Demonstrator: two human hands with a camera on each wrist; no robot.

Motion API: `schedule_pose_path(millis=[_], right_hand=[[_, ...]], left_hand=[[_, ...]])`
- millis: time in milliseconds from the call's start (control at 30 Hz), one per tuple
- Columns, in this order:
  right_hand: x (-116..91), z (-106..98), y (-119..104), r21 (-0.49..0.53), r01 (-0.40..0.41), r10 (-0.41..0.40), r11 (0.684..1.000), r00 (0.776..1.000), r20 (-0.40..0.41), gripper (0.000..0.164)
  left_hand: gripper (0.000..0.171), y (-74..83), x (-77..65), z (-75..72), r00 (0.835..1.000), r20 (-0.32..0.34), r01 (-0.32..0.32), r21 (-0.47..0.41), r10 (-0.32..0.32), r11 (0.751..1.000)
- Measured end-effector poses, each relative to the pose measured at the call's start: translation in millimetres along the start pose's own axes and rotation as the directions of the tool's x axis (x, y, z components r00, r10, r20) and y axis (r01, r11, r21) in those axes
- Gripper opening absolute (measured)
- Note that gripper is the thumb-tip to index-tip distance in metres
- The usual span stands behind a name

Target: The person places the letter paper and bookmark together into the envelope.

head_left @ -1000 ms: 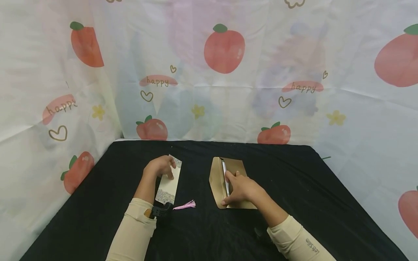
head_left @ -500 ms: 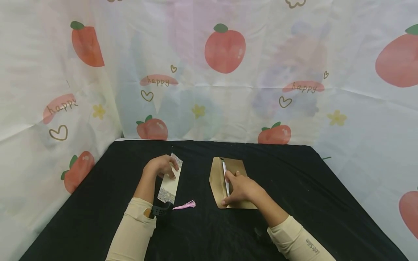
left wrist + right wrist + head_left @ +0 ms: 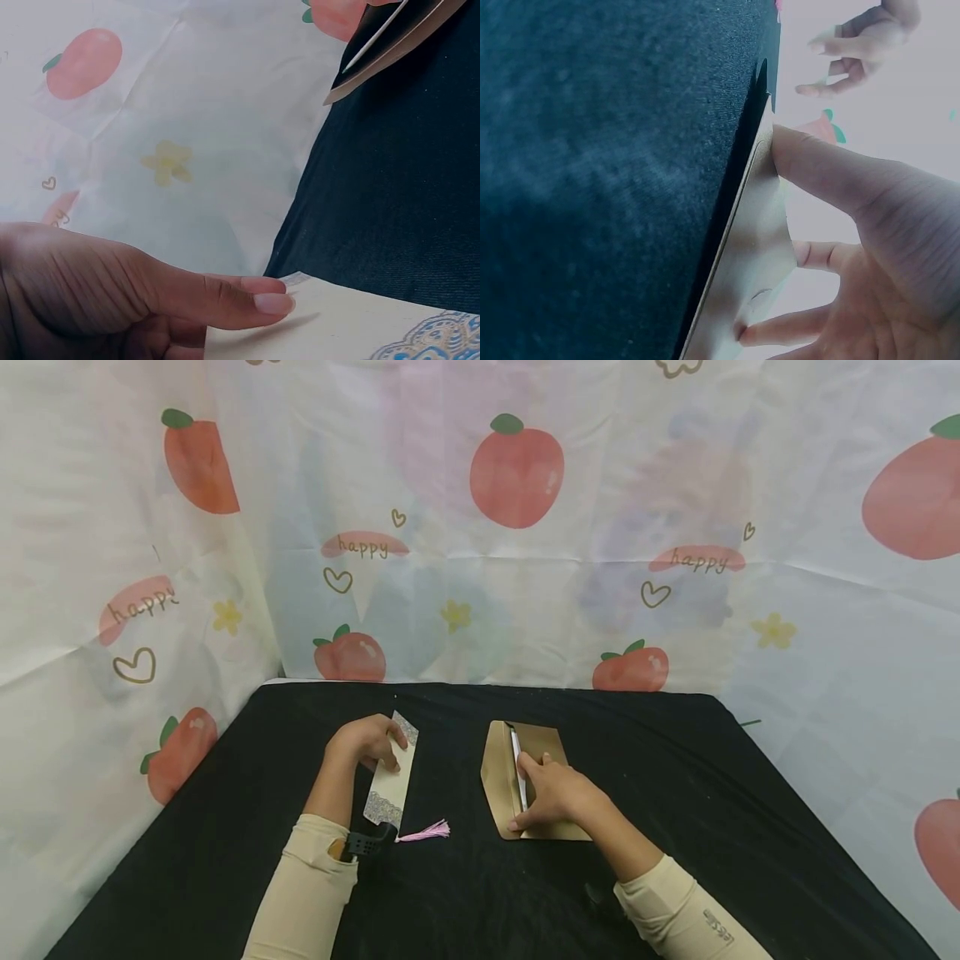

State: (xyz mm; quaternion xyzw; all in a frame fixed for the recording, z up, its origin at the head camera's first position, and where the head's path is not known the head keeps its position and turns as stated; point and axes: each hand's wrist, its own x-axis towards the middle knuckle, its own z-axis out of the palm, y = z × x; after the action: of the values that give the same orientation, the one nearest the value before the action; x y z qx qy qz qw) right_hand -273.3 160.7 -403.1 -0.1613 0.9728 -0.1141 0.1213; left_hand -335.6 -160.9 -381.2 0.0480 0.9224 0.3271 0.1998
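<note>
On the left, my left hand [image 3: 367, 742] pinches the side of a cream bookmark [image 3: 387, 783] that has patterned ends. The left wrist view shows the thumb on top of the bookmark [image 3: 345, 315] and fingers behind it. A pink tassel [image 3: 427, 832] lies by its near end. To the right lies a brown envelope [image 3: 497, 777], its flap turned to the left. My right hand [image 3: 558, 789] holds the envelope by its mouth, thumb at the near end and fingertips on the front panel [image 3: 746, 255]. A white strip, like a card's edge [image 3: 516, 760], shows in the mouth.
Black cloth [image 3: 465, 902] covers the table. Behind and beside it hangs a pale curtain [image 3: 525, 602] printed with peaches, flowers and hearts. A black band [image 3: 367, 845] is on the left wrist.
The bookmark has shifted slightly away from me and to the right, with the left fingers on it. The right hand and the envelope stay where they were.
</note>
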Motion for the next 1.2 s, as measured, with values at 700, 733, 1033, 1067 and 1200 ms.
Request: schedule_pose_path(millis=[700,733,1033,1067,1200], right_hand=[[0.3,1.1,1.3,0.004,0.000,0.000,1.000,1.000,-0.001,0.074],[0.4,1.0,1.4,0.005,0.000,0.000,1.000,1.000,0.000,0.073],[0.7,1.3,1.9,0.005,-0.001,0.001,1.000,1.000,-0.002,0.075],[0.7,1.5,2.2,0.004,-0.001,0.001,1.000,1.000,-0.003,0.076],[0.6,1.4,2.5,0.003,-0.002,0.002,1.000,1.000,-0.005,0.075]], left_hand=[[0.041,6.1,-1.9,-1.9,0.992,-0.037,-0.119,-0.010,0.119,0.993],[0.042,6.2,-1.2,-1.8,0.990,-0.049,-0.131,-0.013,0.130,0.991],[0.046,5.2,4.5,-3.8,0.961,-0.170,-0.224,-0.028,0.216,0.974],[0.047,5.7,5.0,-4.0,0.958,-0.175,-0.234,-0.034,0.225,0.972],[0.047,7.1,7.8,-3.2,0.950,-0.180,-0.270,-0.071,0.254,0.960]])
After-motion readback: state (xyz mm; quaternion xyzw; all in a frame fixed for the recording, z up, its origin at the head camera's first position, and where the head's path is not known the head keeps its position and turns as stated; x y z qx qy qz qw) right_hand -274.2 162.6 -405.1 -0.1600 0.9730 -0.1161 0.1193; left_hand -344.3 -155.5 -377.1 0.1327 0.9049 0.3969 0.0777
